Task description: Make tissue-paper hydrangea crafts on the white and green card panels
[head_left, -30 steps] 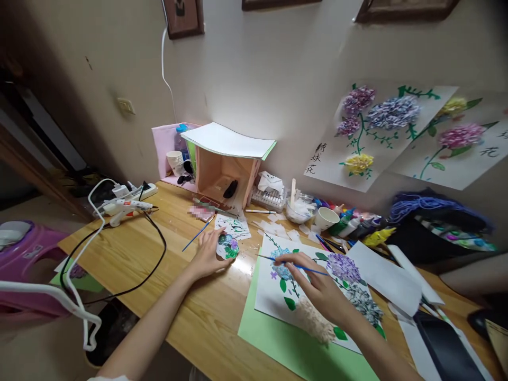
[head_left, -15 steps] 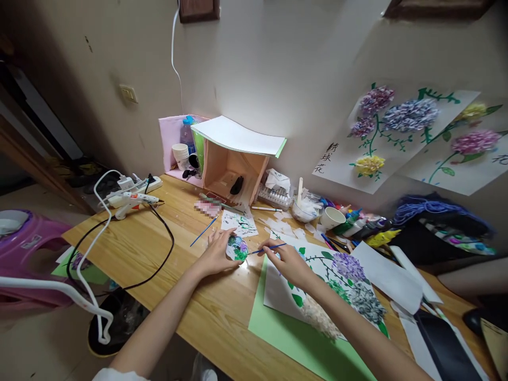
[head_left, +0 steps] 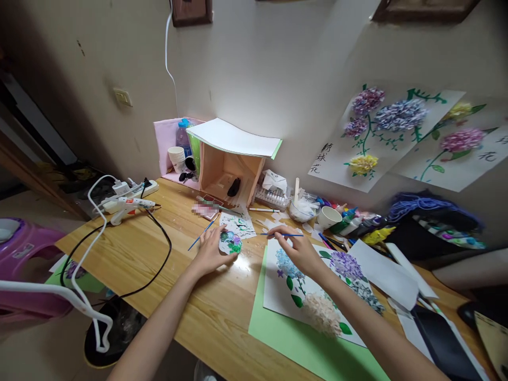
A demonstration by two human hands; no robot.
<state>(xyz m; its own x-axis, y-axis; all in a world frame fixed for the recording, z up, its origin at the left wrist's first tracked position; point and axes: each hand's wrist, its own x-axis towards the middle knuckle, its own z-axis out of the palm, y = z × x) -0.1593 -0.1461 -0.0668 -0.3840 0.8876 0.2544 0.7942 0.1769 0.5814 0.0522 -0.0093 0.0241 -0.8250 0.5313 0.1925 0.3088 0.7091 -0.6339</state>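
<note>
My left hand (head_left: 211, 254) is closed around the edge of a small round white paint palette (head_left: 225, 245), smeared with green, purple and blue-grey paint, low over the wooden table. My right hand (head_left: 296, 251) pinches a thin blue paintbrush (head_left: 291, 235) whose tip points left, apart from the palette. Beneath that hand lies a white sheet with raised paper flowers (head_left: 344, 264) and painted green leaves, on top of a green sheet (head_left: 257, 317). A paint-marked paper (head_left: 244, 227) is just behind the palette. Another blue brush (head_left: 202, 235) rests left of my left hand.
A glue gun (head_left: 129, 208) and power strip with looping cables sit at left. Behind stand a cardboard box (head_left: 204, 169), a bowl of white scraps (head_left: 304, 211), a paper cup (head_left: 329, 217) and paint bottles (head_left: 349, 222). A black phone (head_left: 440, 338) lies at right.
My right hand has drawn the brush tip away from the palette, up and to the right. My left hand keeps its grip on the palette. The view has shifted slightly.
</note>
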